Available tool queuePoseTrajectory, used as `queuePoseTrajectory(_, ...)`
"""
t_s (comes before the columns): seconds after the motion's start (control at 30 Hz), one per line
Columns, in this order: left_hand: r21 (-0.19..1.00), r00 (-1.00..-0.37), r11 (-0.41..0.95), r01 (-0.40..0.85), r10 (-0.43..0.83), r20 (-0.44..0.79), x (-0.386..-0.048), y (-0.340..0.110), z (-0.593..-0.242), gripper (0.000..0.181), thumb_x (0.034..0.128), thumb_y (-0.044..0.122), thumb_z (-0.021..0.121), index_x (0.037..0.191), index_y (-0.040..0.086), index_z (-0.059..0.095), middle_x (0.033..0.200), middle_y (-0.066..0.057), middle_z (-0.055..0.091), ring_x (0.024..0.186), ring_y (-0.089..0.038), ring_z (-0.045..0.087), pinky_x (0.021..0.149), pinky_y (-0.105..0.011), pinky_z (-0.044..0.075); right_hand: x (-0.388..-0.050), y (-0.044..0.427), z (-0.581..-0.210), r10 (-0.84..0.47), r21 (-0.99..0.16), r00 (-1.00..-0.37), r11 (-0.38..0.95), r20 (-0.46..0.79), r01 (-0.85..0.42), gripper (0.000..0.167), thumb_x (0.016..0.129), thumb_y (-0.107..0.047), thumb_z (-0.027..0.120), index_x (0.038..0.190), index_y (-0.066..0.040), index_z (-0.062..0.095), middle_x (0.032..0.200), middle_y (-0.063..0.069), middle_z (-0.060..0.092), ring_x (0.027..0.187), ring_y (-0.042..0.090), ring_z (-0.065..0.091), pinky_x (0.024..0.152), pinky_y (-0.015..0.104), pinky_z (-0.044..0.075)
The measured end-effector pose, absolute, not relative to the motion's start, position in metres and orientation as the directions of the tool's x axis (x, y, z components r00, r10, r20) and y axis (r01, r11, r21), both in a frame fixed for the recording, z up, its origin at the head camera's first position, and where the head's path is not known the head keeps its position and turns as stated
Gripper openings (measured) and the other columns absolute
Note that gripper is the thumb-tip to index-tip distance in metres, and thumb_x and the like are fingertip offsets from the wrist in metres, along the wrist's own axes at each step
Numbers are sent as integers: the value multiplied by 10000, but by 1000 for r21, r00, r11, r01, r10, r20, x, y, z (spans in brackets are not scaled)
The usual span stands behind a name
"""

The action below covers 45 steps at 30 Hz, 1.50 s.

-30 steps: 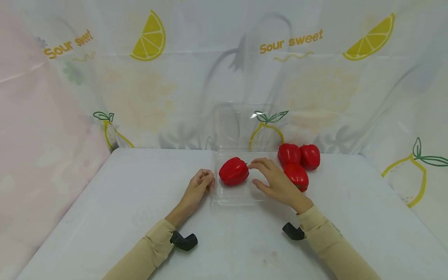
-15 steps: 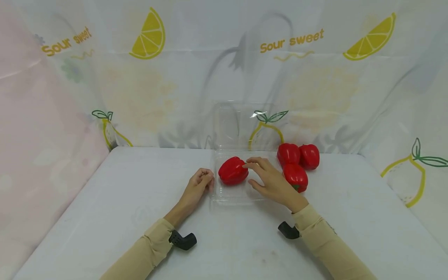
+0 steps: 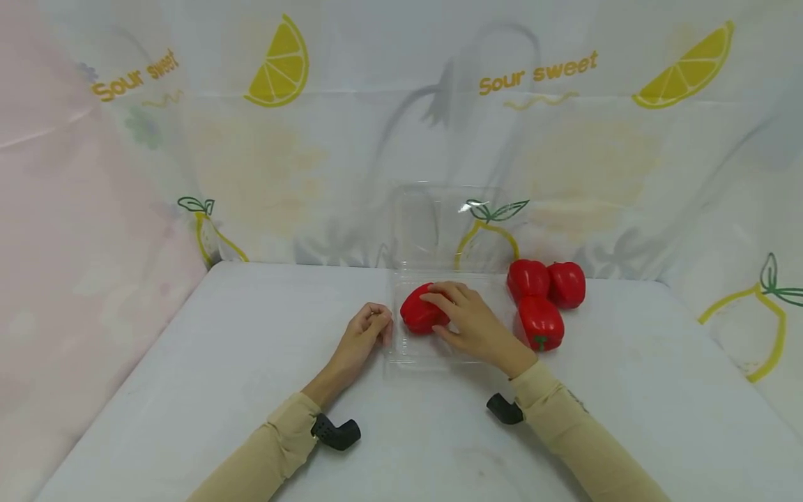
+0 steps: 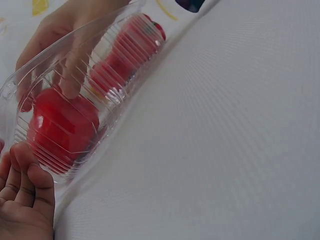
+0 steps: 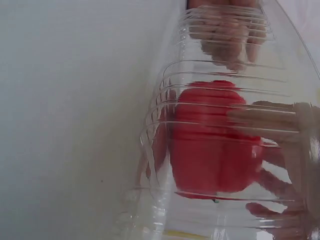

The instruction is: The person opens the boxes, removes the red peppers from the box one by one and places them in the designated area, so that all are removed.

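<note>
A red bell pepper [image 3: 422, 312] lies on its side at the left end of a clear plastic clamshell box [image 3: 414, 354], whose lid [image 3: 414, 223] stands raised behind. My right hand [image 3: 473, 322] reaches over the pepper from the right, fingers spread across its top and thumb at its front right; the left wrist view shows fingertips at the pepper [image 4: 62, 125]. At the box's left wall, my left hand [image 3: 364, 331] pinches the edge with bent fingers. Seen through the box in the right wrist view, the pepper [image 5: 215, 145] shows blurred beneath the right fingers.
Several more red bell peppers [image 3: 541, 321] stand in a group to the right of the box, near the right forearm. A white table [image 3: 263, 335] extends on both sides, and a printed curtain [image 3: 351, 139] hangs along its back edge.
My right hand has moved left from the pepper's right end until its fingers lie over it. The left hand keeps its place at the box. The view has shifted slightly.
</note>
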<state>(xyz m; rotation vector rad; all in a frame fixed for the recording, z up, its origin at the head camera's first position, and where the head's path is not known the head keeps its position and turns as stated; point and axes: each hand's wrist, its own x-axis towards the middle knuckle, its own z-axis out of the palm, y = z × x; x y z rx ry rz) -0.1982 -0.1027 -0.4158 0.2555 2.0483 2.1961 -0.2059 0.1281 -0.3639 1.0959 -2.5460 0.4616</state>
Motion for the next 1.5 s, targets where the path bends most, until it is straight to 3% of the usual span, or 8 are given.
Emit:
queuePoseTrajectory(0.4,997,-973,-68,36,224,50,-198,-100,-417,143,996,183,465,1044,48,465,709,36,519,674,-85,487,685,-202,430,-208,122,-366,-633,-149,-672,675,385,-722,560,757,-194,793,1259,-159,546,1312,66,500,1242,250,450,976,462,462)
queuePoseTrajectory(0.97,996,-973,-72,42,225,58,-197,-100,-417,173,999,197,462,1035,28,453,713,29,517,669,-81,487,681,-200,427,-211,122,-368,-646,-85,-643,675,412,-733,490,769,-169,783,1216,-180,584,1258,32,527,1192,208,474,908,365,519)
queuePoseTrajectory(1.5,997,-976,-66,31,212,44,-197,-103,-415,173,1001,183,457,1052,18,456,721,24,521,670,-91,491,680,-207,434,-210,123,-367,-642,-110,-627,655,440,-747,501,808,-152,745,1271,-145,554,1255,68,531,1172,222,483,892,356,527)
